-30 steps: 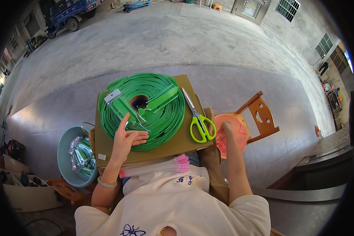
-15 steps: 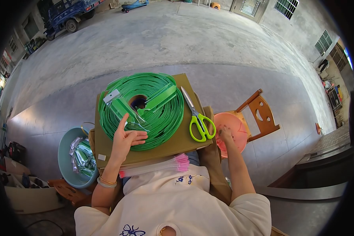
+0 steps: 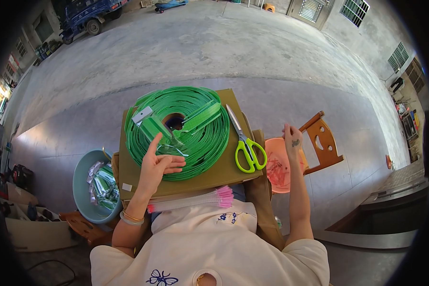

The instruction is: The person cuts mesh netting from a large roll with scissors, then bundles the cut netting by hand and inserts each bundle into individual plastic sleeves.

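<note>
I seem mid-fetch: my right hand (image 3: 292,137) curls over the pink basin (image 3: 274,146), grip unclear. My left hand (image 3: 154,165), fingers apart, overlaps the worktop's (image 3: 220,174) green strip roll (image 3: 207,145); next calls for steadiness.

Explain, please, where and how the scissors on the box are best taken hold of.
Probably by the yellow-green handles, coming from the right with the right hand. The scissors lie flat on the box, the blades pointing to its far side and the handles toward its near right corner. The green roll crowds the left side.
</note>
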Motion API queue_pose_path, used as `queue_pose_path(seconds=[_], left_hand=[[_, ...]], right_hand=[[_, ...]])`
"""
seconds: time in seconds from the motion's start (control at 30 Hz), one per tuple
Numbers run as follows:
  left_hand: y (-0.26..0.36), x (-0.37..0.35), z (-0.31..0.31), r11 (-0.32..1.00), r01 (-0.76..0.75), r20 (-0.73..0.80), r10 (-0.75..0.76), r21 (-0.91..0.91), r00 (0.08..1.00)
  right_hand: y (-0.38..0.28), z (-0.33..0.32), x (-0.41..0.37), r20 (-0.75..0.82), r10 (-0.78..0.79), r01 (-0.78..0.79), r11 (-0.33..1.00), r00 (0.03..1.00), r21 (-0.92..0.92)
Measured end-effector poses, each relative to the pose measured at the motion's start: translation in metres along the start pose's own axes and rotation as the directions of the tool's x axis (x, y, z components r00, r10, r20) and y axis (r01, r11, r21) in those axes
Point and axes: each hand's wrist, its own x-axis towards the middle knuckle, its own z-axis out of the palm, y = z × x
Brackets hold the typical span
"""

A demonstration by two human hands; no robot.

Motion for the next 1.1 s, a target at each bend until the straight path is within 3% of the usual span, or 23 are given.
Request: queue_pose_path(seconds=[0.07, 0.13, 0.17, 0.2, 0.27, 0.33, 0.37, 0.47, 0.5, 0.53, 0.6, 0.63, 0.73, 0.87, 0.93, 1.03, 1.1], left_hand=[[0.005, -0.003, 0.003, 1.000, -0.021, 0.010, 0.021, -0.024, 1.000], [0.013, -0.008, 0.007, 0.998, -0.046, 0.022, 0.047, -0.038, 0.999], [0.017, -0.012, 0.009, 0.998, -0.047, 0.039, 0.049, -0.044, 0.998], [0.020, -0.016, 0.011, 0.998, -0.048, 0.058, 0.051, -0.049, 0.997], [0.027, -0.023, 0.011, 0.997, -0.059, 0.129, 0.065, -0.052, 0.989], [0.031, -0.033, 0.010, 0.996, -0.081, 0.228, 0.089, -0.046, 0.970], [0.036, -0.041, 0.012, 0.993, -0.099, 0.205, 0.111, -0.069, 0.972], [0.031, -0.049, -0.010, 0.941, -0.331, 0.154, 0.317, 0.075, 0.936], [0.027, -0.051, -0.012, 0.868, -0.437, 0.039, 0.441, 0.236, 0.897], [0.023, -0.048, -0.013, 0.699, -0.544, 0.059, 0.588, 0.465, 0.806], [0.015, -0.035, -0.013, 0.190, -0.573, 0.227, 0.785, 0.797, 0.577], [0.004, -0.031, -0.011, 0.180, -0.600, 0.252, 0.787, 0.779, 0.563], [-0.015, -0.022, -0.009, 0.132, -0.702, 0.398, 0.743, 0.700, 0.538], [-0.026, -0.014, -0.007, 0.079, -0.757, 0.407, 0.804, 0.648, 0.433], [-0.030, -0.014, -0.007, 0.097, -0.756, 0.361, 0.835, 0.647, 0.416], [-0.034, -0.017, -0.007, 0.098, -0.768, 0.342, 0.855, 0.632, 0.390], [-0.035, -0.020, -0.006, 0.127, -0.769, 0.327, 0.854, 0.626, 0.406]], right_hand=[[-0.069, 0.011, -0.011, 0.139, -0.026, -0.026, 0.931, 0.990, 0.363], [-0.131, 0.031, -0.042, 0.337, -0.274, 0.037, 0.821, 0.901, 0.570], [-0.160, 0.039, -0.061, 0.495, -0.351, 0.043, 0.846, 0.795, 0.531], [-0.196, 0.043, -0.085, 0.514, -0.495, 0.136, 0.800, 0.701, 0.585], [-0.222, 0.064, -0.117, 0.632, -0.586, 0.008, 0.736, 0.507, 0.677], [-0.224, 0.088, -0.136, 0.583, -0.670, 0.165, 0.709, 0.459, 0.685], [-0.226, 0.094, -0.141, 0.559, -0.710, 0.240, 0.686, 0.430, 0.687], [-0.227, 0.092, -0.148, 0.423, -0.740, 0.340, 0.636, 0.523, 0.693], [-0.223, 0.091, -0.149, 0.418, -0.737, 0.349, 0.640, 0.531, 0.685], [-0.219, 0.088, -0.149, 0.441, -0.728, 0.342, 0.654, 0.524, 0.675], [-0.214, 0.084, -0.150, 0.477, -0.713, 0.333, 0.678, 0.514, 0.655], [-0.205, 0.089, -0.153, 0.454, -0.742, 0.417, 0.660, 0.494, 0.625], [-0.201, 0.083, -0.157, 0.567, -0.676, 0.307, 0.728, 0.471, 0.613], [-0.203, 0.081, -0.166, 0.439, -0.726, 0.419, 0.673, 0.529, 0.609], [-0.200, 0.076, -0.171, 0.375, -0.718, 0.427, 0.667, 0.586, 0.610], [-0.189, 0.074, -0.172, 0.269, -0.795, 0.531, 0.575, 0.544, 0.623], [-0.188, 0.073, -0.173, 0.234, -0.786, 0.498, 0.560, 0.572, 0.662]])
